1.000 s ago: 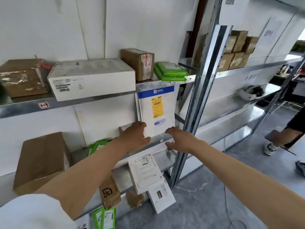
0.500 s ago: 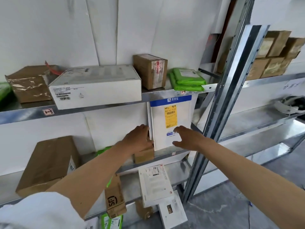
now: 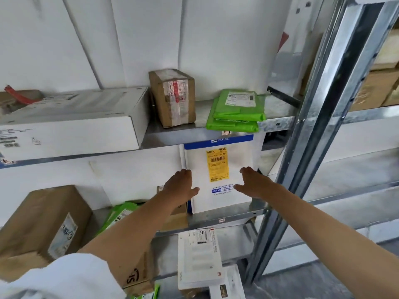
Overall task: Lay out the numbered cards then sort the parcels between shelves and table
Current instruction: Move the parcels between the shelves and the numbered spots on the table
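Your white mailer envelope (image 3: pixel 218 169) stands upright on the middle shelf (image 3: pixel 226 219). Your left hand (image 3: pixel 180 186) flanks it at 9 o'clock and your right hand (image 3: pixel 253 183) at 3 o'clock. Both have straight fingers and grip nothing. 2 green mailers (image 3: pixel 236 111) lie stacked at 12 o'clock, 1 shelf up.

Left hand (image 3: pixel 180 187), right hand (image 3: pixel 251 183) extended, fingers straight.

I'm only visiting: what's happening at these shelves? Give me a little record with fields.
Parcel in focus: white envelope, upright on the middle shelf, yellow label facing out
Hands: left hand open at its left edge; right hand open at its right side; contact unclear
Above: on the top shelf, long white box, taped brown box, green mailers
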A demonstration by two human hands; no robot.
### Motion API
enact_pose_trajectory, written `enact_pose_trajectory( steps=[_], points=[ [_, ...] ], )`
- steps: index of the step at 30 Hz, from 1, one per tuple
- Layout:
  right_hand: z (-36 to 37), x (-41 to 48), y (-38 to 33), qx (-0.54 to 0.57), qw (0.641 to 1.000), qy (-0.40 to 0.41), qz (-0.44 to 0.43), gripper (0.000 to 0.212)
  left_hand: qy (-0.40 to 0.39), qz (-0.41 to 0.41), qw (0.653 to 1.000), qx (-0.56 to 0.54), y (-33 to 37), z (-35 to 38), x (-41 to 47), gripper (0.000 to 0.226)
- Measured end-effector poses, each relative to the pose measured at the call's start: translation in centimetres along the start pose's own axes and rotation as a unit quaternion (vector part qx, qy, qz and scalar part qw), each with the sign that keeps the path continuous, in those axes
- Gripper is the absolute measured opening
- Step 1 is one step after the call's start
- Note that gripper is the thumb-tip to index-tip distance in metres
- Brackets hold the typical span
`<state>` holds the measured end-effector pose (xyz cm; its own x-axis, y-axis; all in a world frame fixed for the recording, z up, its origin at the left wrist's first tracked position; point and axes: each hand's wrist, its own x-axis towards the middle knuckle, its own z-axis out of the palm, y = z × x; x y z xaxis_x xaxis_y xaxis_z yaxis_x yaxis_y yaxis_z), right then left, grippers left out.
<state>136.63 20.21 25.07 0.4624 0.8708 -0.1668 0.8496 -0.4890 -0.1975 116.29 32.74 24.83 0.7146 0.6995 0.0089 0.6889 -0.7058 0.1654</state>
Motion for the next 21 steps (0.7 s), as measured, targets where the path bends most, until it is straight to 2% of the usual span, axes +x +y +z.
enact_pose_trajectory(
  steps=[5, 8, 12, 14, 17, 21],
  points=[
    [1.3, 3.4, 2.1, 0.014, 0.999, -0.033, 0.034, 0.063, 0.009, -0.093, 0.996, -0.012, 0.5, 1.6, 2.4, 0.056],
    [2.1, 5.5, 3.6, 0.034, 0.997, -0.012, 0.070, 0.058, 0.006, -0.124, 0.992, 0.007, 0.0, 2.4, 3.8, 0.050],
    [2.1, 7.7, 4.9, 0.063, 0.993, -0.022, 0.095, 0.065, 0.013, -0.167, 0.986, 0.019, 0.0, 3.5, 5.0, 0.051],
    [2.2, 8.7, 5.0, 0.115, 0.988, -0.023, 0.099, 0.071, 0.010, -0.193, 0.980, -0.038, -0.2, 4.0, 5.5, 0.057],
    [2.8, 10.1, 5.7, 0.224, 0.968, -0.018, 0.108, 0.080, -0.003, -0.190, 0.962, -0.194, -0.5, 5.2, 6.4, 0.059],
    [4.8, 10.9, 6.6, 0.308, 0.942, -0.092, 0.093, 0.094, -0.021, -0.204, 0.934, -0.291, -0.2, 6.8, 7.1, 0.045]
  ],
)
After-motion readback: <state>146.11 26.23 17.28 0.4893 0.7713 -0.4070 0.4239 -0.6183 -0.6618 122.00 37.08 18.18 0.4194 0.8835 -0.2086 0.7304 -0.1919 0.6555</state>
